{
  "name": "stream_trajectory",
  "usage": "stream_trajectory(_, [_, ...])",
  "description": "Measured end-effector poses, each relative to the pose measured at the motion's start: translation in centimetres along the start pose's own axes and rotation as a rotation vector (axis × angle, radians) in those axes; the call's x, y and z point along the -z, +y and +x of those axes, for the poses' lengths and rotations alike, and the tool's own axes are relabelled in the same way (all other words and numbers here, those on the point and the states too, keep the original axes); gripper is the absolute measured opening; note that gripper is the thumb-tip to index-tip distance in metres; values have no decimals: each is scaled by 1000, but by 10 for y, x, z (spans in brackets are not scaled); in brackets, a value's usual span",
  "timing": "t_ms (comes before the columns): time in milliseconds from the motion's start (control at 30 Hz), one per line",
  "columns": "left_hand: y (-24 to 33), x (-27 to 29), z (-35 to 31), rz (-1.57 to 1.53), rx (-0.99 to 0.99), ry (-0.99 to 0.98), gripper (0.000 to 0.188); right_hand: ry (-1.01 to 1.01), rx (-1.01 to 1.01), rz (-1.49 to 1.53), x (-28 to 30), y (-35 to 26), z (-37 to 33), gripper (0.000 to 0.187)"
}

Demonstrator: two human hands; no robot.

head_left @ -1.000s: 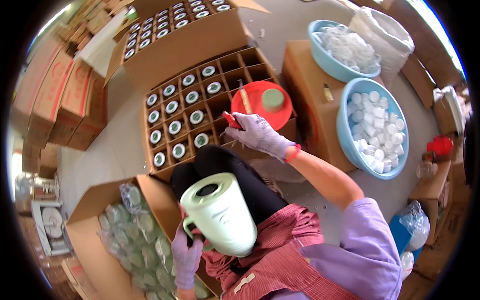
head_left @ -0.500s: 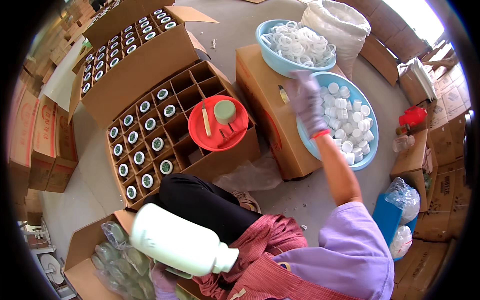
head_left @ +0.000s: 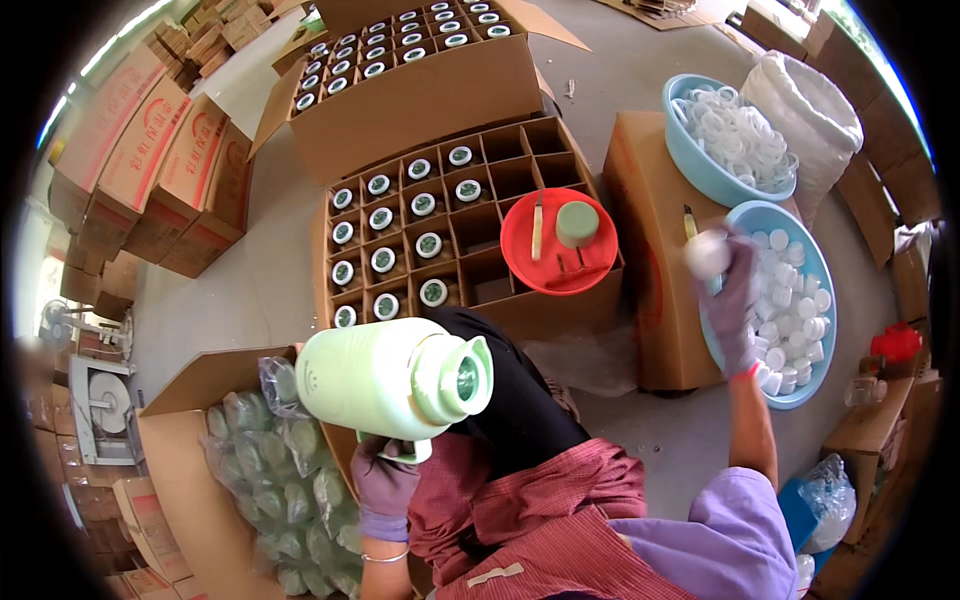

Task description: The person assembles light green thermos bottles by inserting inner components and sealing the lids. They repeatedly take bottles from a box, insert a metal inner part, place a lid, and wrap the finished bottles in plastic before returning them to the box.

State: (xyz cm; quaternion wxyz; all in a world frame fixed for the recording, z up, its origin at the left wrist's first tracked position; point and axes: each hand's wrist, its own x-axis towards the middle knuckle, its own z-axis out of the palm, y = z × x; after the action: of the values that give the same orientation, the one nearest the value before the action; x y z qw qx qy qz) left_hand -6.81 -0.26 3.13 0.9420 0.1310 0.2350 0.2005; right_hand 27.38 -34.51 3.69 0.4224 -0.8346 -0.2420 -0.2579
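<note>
A worker's gloved left hand (head_left: 385, 480) grasps the handle (head_left: 405, 452) of a pale green jug (head_left: 370, 375) in the near left of the scene, above the lap, beside an open carton (head_left: 180, 470) of plastic-bagged green pieces (head_left: 280, 465). The jug lies tipped on its side, handle underneath and open mouth turned right, a hold that seems to let one hand bear its weight while leaving the mouth clear; whether a knee also props it cannot be told. To the right, the gloved right hand (head_left: 738, 300) grips a white cap (head_left: 707, 255), blurred, at the left side of a blue basin (head_left: 790, 402) heaped with similar caps. The basin rests on a closed carton (head_left: 640, 270), which probably serves as a low stand at arm's reach. In the middle, a red tray (head_left: 525, 265) sits on the right side of a divided box (head_left: 560, 310), apparently borrowing its top as a shelf for a knife (head_left: 537, 230) and a green round block (head_left: 577, 225). White-rimmed tops (head_left: 433, 292) show in the box's cells, whose dividers likely keep the pieces upright and apart. Farther right, a second basin (head_left: 690, 165) contains clear rings (head_left: 735, 135) beside a white sack (head_left: 805, 120); at the far left-centre stands another filled box (head_left: 420, 95).
</note>
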Motion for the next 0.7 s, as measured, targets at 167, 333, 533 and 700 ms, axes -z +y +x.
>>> stream_trajectory(167, [-10, 8, 1, 83, -3, 9, 36, -586, 128, 549, -47, -164, -34, 59])
stream_trajectory(333, [-25, -15, -13, 178, -72, 177, 18, -360, 324, 250, -70, -199, -34, 66])
stream_trajectory(533, [-33, -1, -16, 747, -375, 79, 10, -451, 77, 741, -101, -212, -39, 46])
stream_trajectory(700, [-33, -10, -10, 559, -281, 148, 19, -404, -61, 742, -119, -207, -43, 34])
